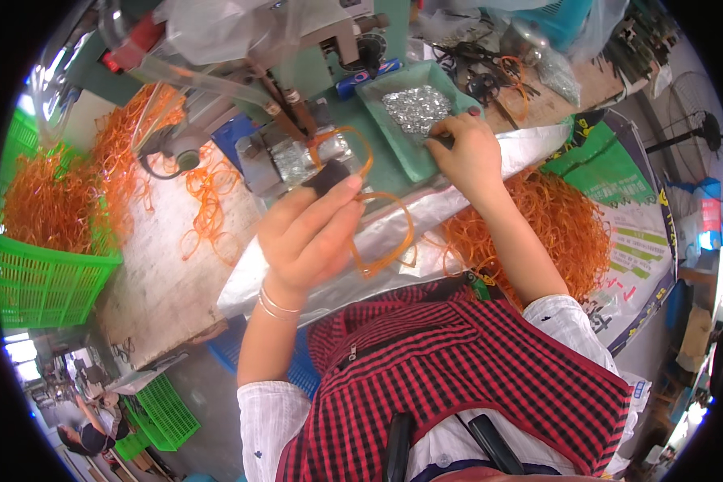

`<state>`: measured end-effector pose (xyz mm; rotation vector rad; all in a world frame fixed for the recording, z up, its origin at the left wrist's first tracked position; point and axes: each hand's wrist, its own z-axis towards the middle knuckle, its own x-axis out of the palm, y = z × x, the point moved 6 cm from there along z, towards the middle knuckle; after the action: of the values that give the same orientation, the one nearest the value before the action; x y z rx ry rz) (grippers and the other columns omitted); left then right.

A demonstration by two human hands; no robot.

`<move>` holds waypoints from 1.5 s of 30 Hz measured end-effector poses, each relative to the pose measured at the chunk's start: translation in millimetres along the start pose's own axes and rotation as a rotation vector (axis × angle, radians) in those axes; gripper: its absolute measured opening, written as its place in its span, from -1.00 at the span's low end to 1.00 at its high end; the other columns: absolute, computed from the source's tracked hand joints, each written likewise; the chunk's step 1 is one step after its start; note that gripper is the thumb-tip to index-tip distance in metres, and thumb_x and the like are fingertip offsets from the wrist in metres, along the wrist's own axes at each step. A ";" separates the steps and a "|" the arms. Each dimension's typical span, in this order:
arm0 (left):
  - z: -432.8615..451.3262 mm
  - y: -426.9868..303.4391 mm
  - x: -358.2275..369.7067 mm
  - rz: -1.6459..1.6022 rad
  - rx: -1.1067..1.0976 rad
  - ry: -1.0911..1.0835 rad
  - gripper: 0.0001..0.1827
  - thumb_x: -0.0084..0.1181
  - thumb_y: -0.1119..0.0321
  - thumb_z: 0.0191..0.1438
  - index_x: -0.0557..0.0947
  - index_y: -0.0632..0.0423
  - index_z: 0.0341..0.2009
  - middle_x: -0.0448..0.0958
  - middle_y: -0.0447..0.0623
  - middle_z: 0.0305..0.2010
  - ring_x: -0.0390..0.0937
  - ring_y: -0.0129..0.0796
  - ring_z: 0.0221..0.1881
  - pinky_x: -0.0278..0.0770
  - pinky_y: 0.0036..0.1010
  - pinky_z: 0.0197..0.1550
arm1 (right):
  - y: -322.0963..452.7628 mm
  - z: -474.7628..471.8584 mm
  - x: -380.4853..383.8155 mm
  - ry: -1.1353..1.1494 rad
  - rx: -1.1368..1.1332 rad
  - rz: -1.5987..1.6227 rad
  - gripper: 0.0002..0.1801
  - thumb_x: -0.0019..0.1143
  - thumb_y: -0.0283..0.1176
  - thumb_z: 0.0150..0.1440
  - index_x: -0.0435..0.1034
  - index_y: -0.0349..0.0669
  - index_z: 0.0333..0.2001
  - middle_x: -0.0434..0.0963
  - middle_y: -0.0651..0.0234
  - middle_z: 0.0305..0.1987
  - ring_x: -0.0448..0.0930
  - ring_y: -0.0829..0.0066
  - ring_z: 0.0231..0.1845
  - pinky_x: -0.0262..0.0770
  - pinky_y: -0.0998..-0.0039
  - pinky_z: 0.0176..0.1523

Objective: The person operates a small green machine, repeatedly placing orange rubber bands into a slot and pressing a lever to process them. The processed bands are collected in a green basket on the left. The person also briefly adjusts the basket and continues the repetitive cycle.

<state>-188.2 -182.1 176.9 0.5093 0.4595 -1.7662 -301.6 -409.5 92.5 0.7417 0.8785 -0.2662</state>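
Observation:
My left hand (313,235) grips a translucent orange plastic loop (406,232) in front of the press's work area. A black covering or pad (328,177) sits at its fingertips; I cannot tell which. Part of an orange strap (367,144) curves up to the metal tooling (304,123) of the green bench machine (391,24). My right hand (467,150) rests at the near right side of a green tray (410,162), fingers bent inward. Small shiny metal pieces (419,108) lie in that tray. Whether the right fingertips pinch a piece is hidden.
Orange loops heap in a green plastic basket (54,283) at left and in a printed sack (632,241) at right. Loose loops (208,211) lie on the worktable (150,289). A blue tube (367,78) lies behind the tray. Another person (90,431) is at lower left.

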 end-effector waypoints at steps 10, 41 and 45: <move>-106.2 -24.1 -55.1 0.156 -0.639 -0.207 -0.65 0.13 0.54 0.09 0.58 0.24 0.02 0.60 0.23 0.06 0.58 0.01 0.06 0.49 -0.20 0.13 | -3.1 -8.3 3.5 -0.112 0.020 0.035 -0.93 0.20 -0.44 0.07 0.48 -0.17 -0.36 0.59 0.19 -0.39 0.60 0.11 -0.31 0.49 0.22 -0.23; -159.0 187.8 -90.8 -0.107 -1.198 -0.378 -0.79 0.10 0.37 0.27 0.57 0.27 -0.14 0.57 -0.04 -0.37 0.54 -0.47 -0.37 0.51 -0.56 -0.32 | 97.6 39.9 -45.7 0.212 -0.133 0.721 -0.74 0.31 -0.47 0.00 0.58 -0.26 -0.18 0.66 0.36 -0.27 0.62 0.51 -0.22 0.52 0.45 -0.08; -159.6 137.1 -61.9 -0.217 -1.243 -0.585 -0.49 0.17 0.41 0.22 0.33 0.30 0.20 0.61 0.04 -0.34 0.59 -0.36 -0.40 0.54 -0.54 -0.32 | 114.4 55.5 10.5 0.390 0.069 1.078 -0.47 0.33 -0.47 -0.05 0.42 -0.31 0.04 0.66 0.28 -0.34 0.64 0.49 -0.30 0.51 0.47 -0.12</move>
<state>-25.5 -77.4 73.6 -0.9238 1.0623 -1.3853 -204.7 -363.9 161.9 1.2487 0.7168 0.8307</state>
